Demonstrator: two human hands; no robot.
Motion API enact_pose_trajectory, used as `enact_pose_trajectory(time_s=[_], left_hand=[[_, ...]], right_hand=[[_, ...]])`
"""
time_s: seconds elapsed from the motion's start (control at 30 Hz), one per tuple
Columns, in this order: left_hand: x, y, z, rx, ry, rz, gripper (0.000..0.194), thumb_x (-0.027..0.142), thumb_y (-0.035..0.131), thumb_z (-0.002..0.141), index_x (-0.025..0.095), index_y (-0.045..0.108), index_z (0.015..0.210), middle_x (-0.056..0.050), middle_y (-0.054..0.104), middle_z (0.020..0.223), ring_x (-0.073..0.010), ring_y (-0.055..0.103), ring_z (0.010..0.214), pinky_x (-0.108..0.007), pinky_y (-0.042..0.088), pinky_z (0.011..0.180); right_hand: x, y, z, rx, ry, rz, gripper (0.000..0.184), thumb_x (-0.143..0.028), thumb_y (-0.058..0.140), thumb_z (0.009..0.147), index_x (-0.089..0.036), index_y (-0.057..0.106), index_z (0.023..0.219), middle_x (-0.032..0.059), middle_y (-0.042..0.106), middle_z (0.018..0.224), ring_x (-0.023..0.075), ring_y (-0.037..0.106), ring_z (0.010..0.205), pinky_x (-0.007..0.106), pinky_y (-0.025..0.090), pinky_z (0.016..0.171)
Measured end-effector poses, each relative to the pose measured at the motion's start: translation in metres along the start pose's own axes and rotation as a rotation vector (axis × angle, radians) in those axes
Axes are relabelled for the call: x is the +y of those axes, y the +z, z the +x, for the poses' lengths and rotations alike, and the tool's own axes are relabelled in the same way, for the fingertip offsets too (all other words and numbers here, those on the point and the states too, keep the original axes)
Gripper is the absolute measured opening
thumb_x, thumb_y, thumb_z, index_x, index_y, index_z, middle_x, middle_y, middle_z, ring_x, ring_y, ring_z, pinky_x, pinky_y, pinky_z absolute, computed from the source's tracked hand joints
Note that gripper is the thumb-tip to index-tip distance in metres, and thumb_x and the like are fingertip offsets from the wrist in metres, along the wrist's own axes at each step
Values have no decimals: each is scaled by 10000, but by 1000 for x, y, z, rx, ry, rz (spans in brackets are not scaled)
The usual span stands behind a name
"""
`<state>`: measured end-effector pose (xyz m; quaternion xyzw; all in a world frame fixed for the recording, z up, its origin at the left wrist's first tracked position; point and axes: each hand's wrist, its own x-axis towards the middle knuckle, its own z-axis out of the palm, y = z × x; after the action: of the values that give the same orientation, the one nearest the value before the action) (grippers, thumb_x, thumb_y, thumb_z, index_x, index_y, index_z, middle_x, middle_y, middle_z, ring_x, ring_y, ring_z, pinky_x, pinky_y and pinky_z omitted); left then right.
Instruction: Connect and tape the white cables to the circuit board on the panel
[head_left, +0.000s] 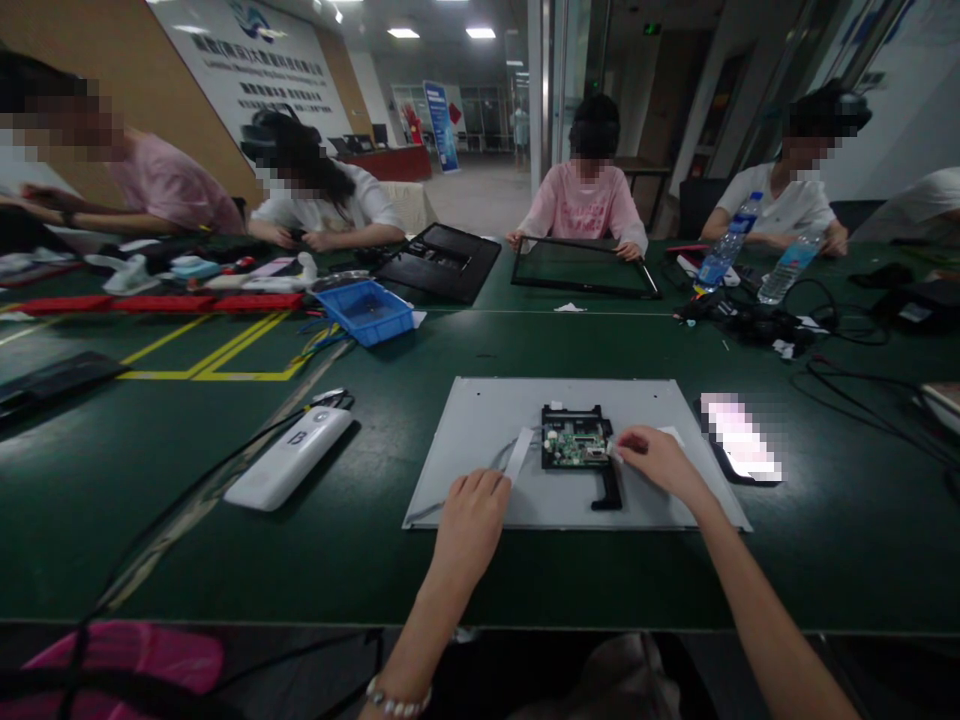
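On the bench [262,570], atop pale panel [465,420]: circuit board [574,450] | board just left of nearer right hand [654,460], grip pinched, contents unclear | left hand [472,510] at white strip [519,455] slanting boardward, grip cannot be told.

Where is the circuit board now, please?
In the head view, the circuit board sits just right of centre on the grey panel, between left hand and right hand.

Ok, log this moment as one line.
left hand: at white strip; right hand: at right edge of circuit board; circuit board: with black bracket, on gray panel; phone: right of panel, screen lit
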<state>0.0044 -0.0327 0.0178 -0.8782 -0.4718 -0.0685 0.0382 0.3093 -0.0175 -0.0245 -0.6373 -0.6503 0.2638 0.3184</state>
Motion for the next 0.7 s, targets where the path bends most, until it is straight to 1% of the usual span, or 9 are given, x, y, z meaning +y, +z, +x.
enact_pose_trajectory(time_s=[0.1, 0.2, 0.3, 0.4, 0.5, 0.6, 0.7], left_hand=[[0, 0, 1, 27, 3, -37, 182, 154, 416, 889, 180, 594, 921, -80, 630, 986, -243, 563, 938, -406, 412, 833], [3, 0, 6, 78, -47, -89, 183, 211, 436, 893, 184, 575, 1009, -84, 616, 1036, -249, 554, 971, -401, 423, 834], [4, 3, 18, 131, -123, -141, 295, 195, 479, 860, 174, 516, 1152, -99, 572, 1134, -254, 534, 1011, -398, 429, 860], [-1, 11, 38, 139, -152, -202, 434, 182, 523, 817, 161, 453, 1245, -119, 522, 1209, -261, 511, 1063, -399, 416, 908], [-10, 16, 60, 95, -143, -292, 509, 179, 533, 795, 160, 413, 1288, -120, 514, 1226, -257, 512, 1077, -402, 411, 922], [-16, 18, 75, 64, -103, -362, 481, 155, 524, 779, 163, 457, 1255, -106, 540, 1201, -245, 530, 1051, -393, 413, 922], [-18, 19, 83, 56, -71, -409, 409, 141, 514, 769, 162, 532, 1177, -95, 584, 1137, -240, 546, 1023, -380, 423, 912]], right_hand=[[7, -3, -2, 44, 66, 70, 188, -327, 540, 753, -188, 655, 806, 31, 676, 750, 178, 626, 699, 294, 470, 653], [15, -8, -5, 139, 130, 61, 203, -348, 546, 749, -184, 650, 807, 36, 681, 734, 180, 633, 681, 287, 464, 632], [20, -11, -7, 190, 148, -8, 198, -336, 540, 754, -190, 652, 829, 38, 683, 758, 183, 636, 695, 289, 461, 637], [20, -10, -9, 185, 126, -86, 214, -336, 514, 779, -190, 652, 853, 45, 667, 770, 185, 629, 693, 300, 466, 649], [19, -8, -11, 231, 86, -175, 243, -341, 501, 791, -180, 655, 886, 76, 627, 904, 171, 611, 665, 317, 476, 674], [16, -4, -12, 300, 59, -214, 267, -337, 477, 809, -178, 650, 934, 99, 561, 1035, 155, 596, 654, 333, 484, 707], [11, 0, -12, 298, 2, -201, 263, -317, 457, 825, -189, 637, 967, 98, 545, 1067, 176, 598, 729, 348, 486, 756]])
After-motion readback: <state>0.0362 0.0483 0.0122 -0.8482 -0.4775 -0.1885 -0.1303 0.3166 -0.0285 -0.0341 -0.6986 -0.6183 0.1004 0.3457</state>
